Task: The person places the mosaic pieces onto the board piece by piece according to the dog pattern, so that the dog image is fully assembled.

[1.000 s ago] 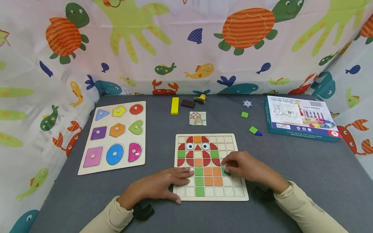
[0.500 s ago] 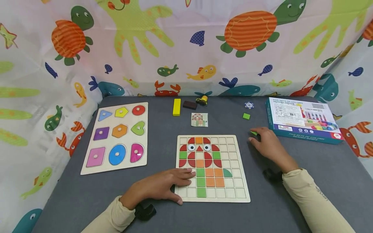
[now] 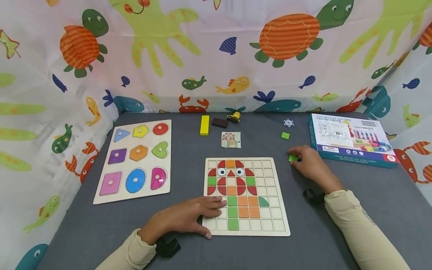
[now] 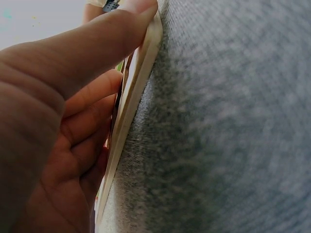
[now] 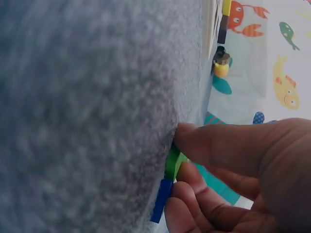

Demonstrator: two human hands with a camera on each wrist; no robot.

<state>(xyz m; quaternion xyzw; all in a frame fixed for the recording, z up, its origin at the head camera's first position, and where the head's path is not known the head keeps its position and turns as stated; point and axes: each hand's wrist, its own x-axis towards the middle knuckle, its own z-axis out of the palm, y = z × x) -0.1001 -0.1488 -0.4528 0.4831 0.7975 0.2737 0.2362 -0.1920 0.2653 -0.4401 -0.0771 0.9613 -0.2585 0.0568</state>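
Observation:
A wooden grid board (image 3: 279, 225) bears red, orange and green tiles and two eye pieces. My left hand (image 3: 185, 214) lies over its left front corner, fingers flat on the grid; in the left wrist view the thumb (image 4: 121, 26) rests along the board's edge. Right of the board, my right hand (image 3: 312, 165) pinches a green square tile (image 3: 292, 158) between thumb and fingers, close to the tabletop. A small blue piece (image 5: 162, 200) lies against that tile in the right wrist view, near the curled fingers. One dark green quarter-circle tile (image 3: 263, 202) sits on the grid's right side.
A knobbed shape puzzle (image 3: 98, 198) lies at left. Behind the board are a pattern card (image 3: 231, 140), yellow block (image 3: 204, 125), dark block (image 3: 220, 122) and bee figure (image 3: 234, 117). Another green tile (image 3: 285, 135), a poker chip (image 3: 288, 122) and a boxed set (image 3: 354, 140) stand at right.
My right hand has let go of the dark green quarter-circle on the grid and moved right and back to the green square tile. My left hand has stayed on the board.

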